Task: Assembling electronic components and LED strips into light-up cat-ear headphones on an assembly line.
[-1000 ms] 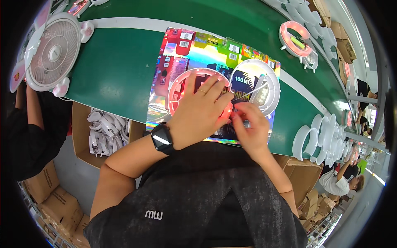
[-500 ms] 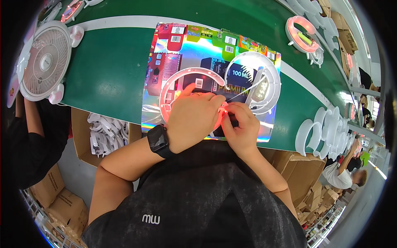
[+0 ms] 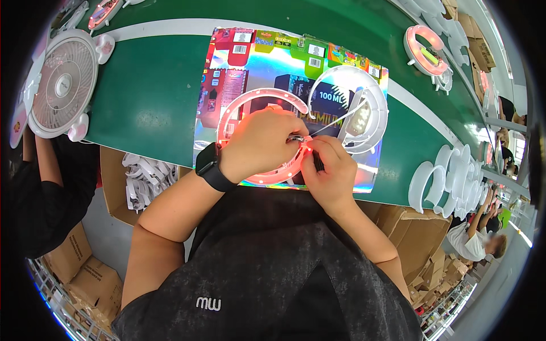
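A C-shaped light ring [image 3: 261, 94], glowing red with small bright dots along it, lies on a shiny printed sheet [image 3: 206, 136]. My left hand [image 3: 259, 142], a dark watch on its wrist, reaches across the ring with curled fingers. A small silvery piece shows at its fingertips, too small to name. Beside it, my right hand [image 3: 331, 170] pinches the ring's lower right end between thumb and forefinger. Touching or close to the red ring on its right is a round white housing [image 3: 380, 116] with a lit white panel [image 3: 359, 120]; a thin white wire [image 3: 335, 126] runs from it toward my hands.
White fans [image 3: 62, 85] stand at the left of the green table [image 3: 148, 113]. Several white curved shells [image 3: 424, 184] line its right edge; another red-lit ring [image 3: 418, 54] lies farther back. Below are a carton of white parts [image 3: 148, 179] and a brown carton [image 3: 412, 233]. Another person's arm [image 3: 48, 162] is at left.
My left hand's fingers have curled in, and a silvery piece now shows at their tips. More of the red ring's lower part is visible. The right hand keeps its pinch.
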A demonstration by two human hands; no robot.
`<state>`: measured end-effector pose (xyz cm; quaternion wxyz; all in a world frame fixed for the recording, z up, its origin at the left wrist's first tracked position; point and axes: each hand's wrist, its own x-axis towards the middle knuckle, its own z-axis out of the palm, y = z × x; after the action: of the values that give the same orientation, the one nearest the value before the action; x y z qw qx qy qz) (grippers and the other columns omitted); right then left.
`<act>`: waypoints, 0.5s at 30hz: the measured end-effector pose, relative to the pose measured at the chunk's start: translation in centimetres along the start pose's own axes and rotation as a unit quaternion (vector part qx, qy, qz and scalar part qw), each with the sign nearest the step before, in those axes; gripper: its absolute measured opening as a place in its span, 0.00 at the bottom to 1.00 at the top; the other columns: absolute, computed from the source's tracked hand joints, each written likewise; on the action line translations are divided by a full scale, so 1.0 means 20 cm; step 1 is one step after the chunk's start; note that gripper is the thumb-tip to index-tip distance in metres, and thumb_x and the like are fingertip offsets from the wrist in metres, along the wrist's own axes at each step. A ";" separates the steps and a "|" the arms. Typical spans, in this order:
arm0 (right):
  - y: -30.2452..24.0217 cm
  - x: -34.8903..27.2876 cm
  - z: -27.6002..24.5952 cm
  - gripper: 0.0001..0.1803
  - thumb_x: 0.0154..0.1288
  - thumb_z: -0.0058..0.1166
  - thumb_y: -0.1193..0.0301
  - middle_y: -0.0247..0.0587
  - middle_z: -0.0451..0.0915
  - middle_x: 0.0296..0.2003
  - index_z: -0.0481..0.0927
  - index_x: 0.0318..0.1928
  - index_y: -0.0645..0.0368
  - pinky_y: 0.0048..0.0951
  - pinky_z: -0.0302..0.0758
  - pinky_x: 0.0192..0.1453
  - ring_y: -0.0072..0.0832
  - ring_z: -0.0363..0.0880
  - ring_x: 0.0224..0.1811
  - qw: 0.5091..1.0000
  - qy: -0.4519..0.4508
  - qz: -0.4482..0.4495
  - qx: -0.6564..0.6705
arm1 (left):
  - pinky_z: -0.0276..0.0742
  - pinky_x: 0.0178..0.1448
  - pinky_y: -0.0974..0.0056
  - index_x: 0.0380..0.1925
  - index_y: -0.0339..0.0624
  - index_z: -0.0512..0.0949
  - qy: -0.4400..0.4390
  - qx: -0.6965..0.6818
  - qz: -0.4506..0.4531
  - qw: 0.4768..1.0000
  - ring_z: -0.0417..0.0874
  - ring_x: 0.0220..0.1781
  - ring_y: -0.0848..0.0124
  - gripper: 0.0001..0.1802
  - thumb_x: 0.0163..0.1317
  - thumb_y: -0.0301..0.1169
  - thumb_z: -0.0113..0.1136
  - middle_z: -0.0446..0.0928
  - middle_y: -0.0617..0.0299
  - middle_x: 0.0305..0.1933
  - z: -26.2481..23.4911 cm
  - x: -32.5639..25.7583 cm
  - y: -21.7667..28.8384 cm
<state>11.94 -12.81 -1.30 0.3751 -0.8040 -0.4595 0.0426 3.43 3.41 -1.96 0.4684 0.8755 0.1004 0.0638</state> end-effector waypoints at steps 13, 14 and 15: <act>0.00 0.04 -0.03 0.05 0.53 0.62 0.77 0.37 0.81 0.36 0.81 0.32 0.59 0.33 0.77 0.29 0.36 0.81 0.27 0.999 -0.046 -0.012 -0.004 | 0.78 0.42 0.62 0.40 0.39 0.82 -0.043 -0.066 -0.036 0.996 0.83 0.37 0.63 0.14 0.51 0.23 0.62 0.81 0.55 0.33 -0.03 0.01 0.00; 0.00 0.04 -0.03 0.05 0.53 0.62 0.77 0.37 0.81 0.36 0.81 0.32 0.59 0.33 0.77 0.29 0.36 0.81 0.27 0.999 -0.046 -0.012 -0.004 | 0.77 0.42 0.62 0.41 0.39 0.82 -0.047 -0.059 -0.034 0.997 0.82 0.37 0.63 0.15 0.51 0.24 0.62 0.81 0.55 0.33 -0.02 0.02 0.00; 0.00 0.04 -0.03 0.05 0.53 0.62 0.76 0.37 0.81 0.36 0.81 0.32 0.59 0.33 0.77 0.29 0.36 0.81 0.27 0.999 -0.044 -0.012 -0.011 | 0.77 0.42 0.62 0.41 0.39 0.82 -0.052 -0.051 -0.031 0.997 0.82 0.37 0.63 0.15 0.51 0.24 0.63 0.81 0.55 0.33 -0.02 0.02 0.00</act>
<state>12.66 -12.49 -0.61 0.3460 -0.7999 -0.4855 0.0685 3.65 3.89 -1.74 0.5188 0.8489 0.1002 0.0089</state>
